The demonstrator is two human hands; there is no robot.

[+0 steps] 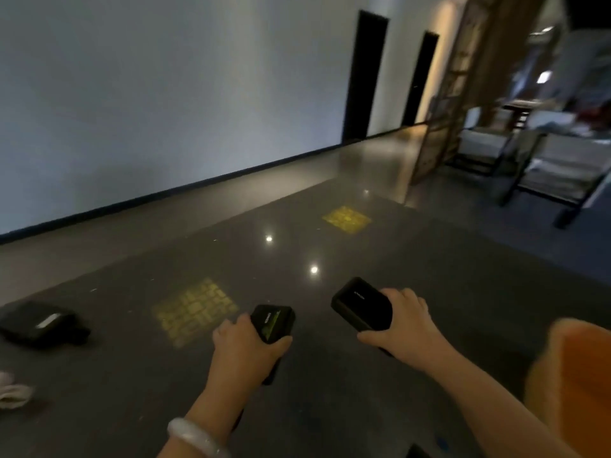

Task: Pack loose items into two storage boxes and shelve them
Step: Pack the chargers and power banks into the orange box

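- Left hand [246, 342] wraps a small black device [272, 323]; right hand [401, 328], at 1 o'clock of it, clamps a black case [362, 307]. Either could slip, both held above hard floor.
- Orange box [568, 375], 4 o'clock: blurred, easily missed.
- Black pouch [43, 322], 9 o'clock, might be forgotten.

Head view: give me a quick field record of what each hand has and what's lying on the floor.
left hand: grips a small black device with green marking
right hand: grips a black box-shaped device
left wrist: pale bangle
floor, far left: black pouch, lying apart from both hands
floor, left edge: pale cloth, partly cut off
right edge: orange object, blurred, cannot identify
storage boxes: none clearly visible
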